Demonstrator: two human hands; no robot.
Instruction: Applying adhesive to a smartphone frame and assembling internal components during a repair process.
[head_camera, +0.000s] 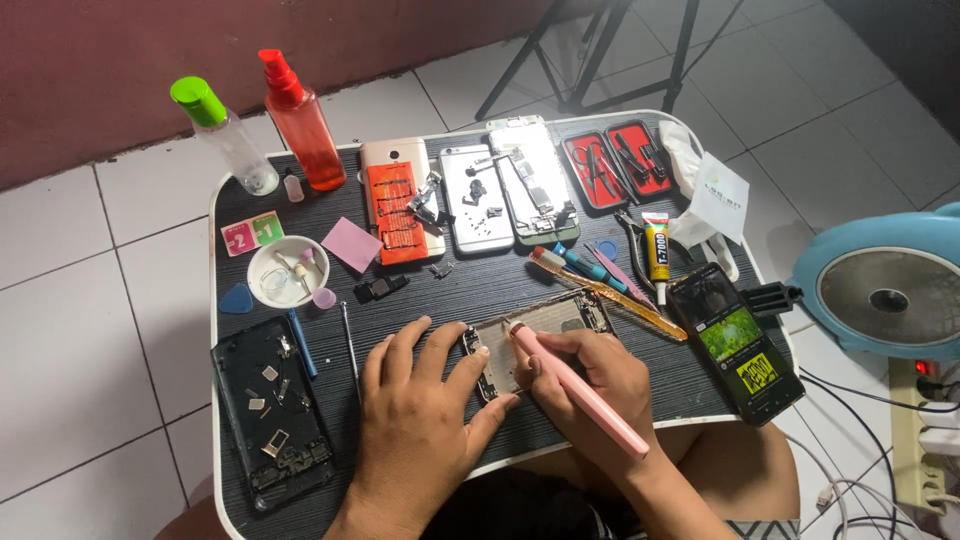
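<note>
**Two hands on an opened phone frame**

The left hand (420, 405) lies flat with its fingers spread wide, the fingertips (478, 352) pressing down on the near left end of an opened phone frame (545, 335). It grips nothing; it only pins the frame to the small dark table (460, 290). The right hand (590, 375) is closed around a pink pen-shaped tool (575, 385), held like a pencil, with the tip touching the frame just beyond the left fingertips. The frame lies slanted under both hands, near the table's front edge.

Left of the left hand's fingers lies a dark phone back (270, 410) with small loose parts on it, and between the two a thin metal pick (349, 340) and a blue-handled tool (302, 343). Right of the right hand's fingers a phone with a lit screen (735, 340) lies on the table's right edge.

Just beyond the fingers lie a long amber strip (620, 298) and a few slim tools, with a small glue tube (656, 245) past them. Further out to the left sits a white bowl (288, 270) holding small bits. Beyond that, in a row, lie a phone with an orange screw mat (392, 210), a silver phone back (475, 200) and a bare phone chassis (535, 180), then a red tool case (620, 165). Farthest from the fingers, at the back left corner, stand a clear bottle with a green cap (225, 135) and a red spray bottle (303, 125).
</note>
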